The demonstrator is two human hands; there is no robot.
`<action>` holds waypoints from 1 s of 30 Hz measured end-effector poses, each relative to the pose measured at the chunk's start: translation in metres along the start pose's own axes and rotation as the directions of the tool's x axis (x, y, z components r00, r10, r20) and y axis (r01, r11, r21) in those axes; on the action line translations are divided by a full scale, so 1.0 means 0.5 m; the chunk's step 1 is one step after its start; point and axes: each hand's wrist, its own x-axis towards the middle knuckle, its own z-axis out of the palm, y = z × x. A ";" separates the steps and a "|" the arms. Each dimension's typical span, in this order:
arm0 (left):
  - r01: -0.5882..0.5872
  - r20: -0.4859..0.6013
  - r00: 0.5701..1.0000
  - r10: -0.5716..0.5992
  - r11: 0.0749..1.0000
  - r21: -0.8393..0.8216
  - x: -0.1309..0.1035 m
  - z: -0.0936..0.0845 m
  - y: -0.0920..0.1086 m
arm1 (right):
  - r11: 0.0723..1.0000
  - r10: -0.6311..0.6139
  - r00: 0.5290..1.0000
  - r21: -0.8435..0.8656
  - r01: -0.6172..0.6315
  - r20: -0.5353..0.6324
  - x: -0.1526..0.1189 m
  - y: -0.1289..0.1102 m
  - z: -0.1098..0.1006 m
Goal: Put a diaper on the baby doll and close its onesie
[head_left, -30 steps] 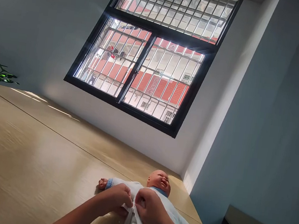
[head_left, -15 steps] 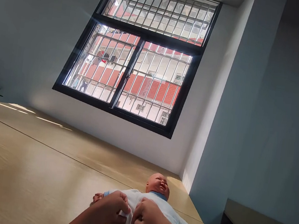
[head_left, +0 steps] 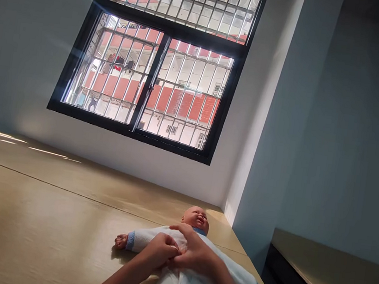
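A baby doll (head_left: 196, 218) lies on its back on the table, its arms spread. It wears a white outfit (head_left: 229, 263) with blue cuffs and a blue collar. My left hand (head_left: 161, 249) is closed at the doll's chest, its thumb and fingers pinching the front of the outfit. Close against it, my right hand (head_left: 196, 252) lies over the chest with its index finger stretched toward the collar and its thumb apart, near my left fingertips. My hands hide the exact spot on the cloth between them.
The light wooden table (head_left: 43, 216) reaches to the wall, with a seam across it. Behind it is a barred window (head_left: 148, 85) with a dark frame. A pillar (head_left: 277, 111) rises at the right, and a lower wooden surface (head_left: 331, 258) with a dark side stands beyond.
My right hand has loosened from its pinch, with the index finger now extended. Both hands are closer together and higher on the doll's chest. The view has shifted, showing both doll hands.
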 end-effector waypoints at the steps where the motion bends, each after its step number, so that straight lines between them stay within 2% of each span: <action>1: 0.005 -0.009 1.000 -0.005 1.000 0.027 0.001 0.003 -0.003 | 0.996 -0.017 1.000 0.085 0.018 -0.007 -0.013 -0.010 -0.031; 3: 0.010 -0.021 1.000 -0.008 0.998 0.060 0.003 0.008 -0.007 | 0.989 -0.088 0.991 0.107 0.100 -0.105 -0.046 -0.034 -0.080; 5: 0.016 -0.018 1.000 -0.015 0.998 0.058 0.002 0.010 -0.004 | 0.996 -0.079 0.983 -0.041 0.073 -0.166 -0.085 -0.057 -0.096; 7: 0.014 0.002 1.000 -0.014 1.000 0.023 -0.001 0.006 0.005 | 0.991 -0.025 0.995 -0.137 0.011 -0.099 -0.117 -0.068 -0.075; 8: 0.010 0.019 1.000 -0.010 1.000 -0.009 -0.004 0.004 0.010 | 0.987 -0.017 0.999 -0.161 0.009 -0.047 -0.128 -0.068 -0.054; 10: -0.005 0.045 0.999 0.008 0.998 -0.070 -0.006 -0.001 0.019 | 0.977 -0.051 0.999 -0.207 0.048 -0.012 -0.138 -0.058 -0.006; 12: -0.010 0.047 0.999 0.015 0.996 -0.094 -0.005 -0.003 0.024 | 0.954 -0.064 0.998 -0.296 0.058 -0.010 -0.134 -0.043 0.036; 15: -0.027 0.032 0.999 0.029 0.998 -0.050 0.003 -0.002 0.022 | 0.914 0.028 1.000 -0.405 -0.026 -0.001 -0.113 -0.028 0.070; 19: -0.107 0.010 0.994 0.107 0.994 0.024 0.007 -0.004 0.014 | 0.904 0.150 0.988 -0.401 -0.146 -0.021 -0.082 -0.027 0.082; 24: -0.167 -0.098 0.980 0.174 0.983 0.077 0.008 -0.018 0.012 | 0.915 0.173 0.982 -0.382 -0.131 0.075 -0.044 -0.025 0.080; 26: -0.184 -0.197 0.958 0.207 0.975 0.126 0.012 -0.019 0.014 | 0.925 0.132 0.988 -0.369 -0.094 0.080 -0.035 -0.024 0.078; 28: -0.205 -0.300 0.917 0.264 0.955 0.216 0.017 -0.016 0.016 | 0.930 0.112 0.992 -0.359 -0.082 0.063 -0.031 -0.023 0.078; 30: -0.213 -0.349 0.881 0.320 0.926 0.311 0.018 -0.009 0.019 | 0.929 0.125 0.991 -0.355 -0.103 0.040 -0.031 -0.021 0.080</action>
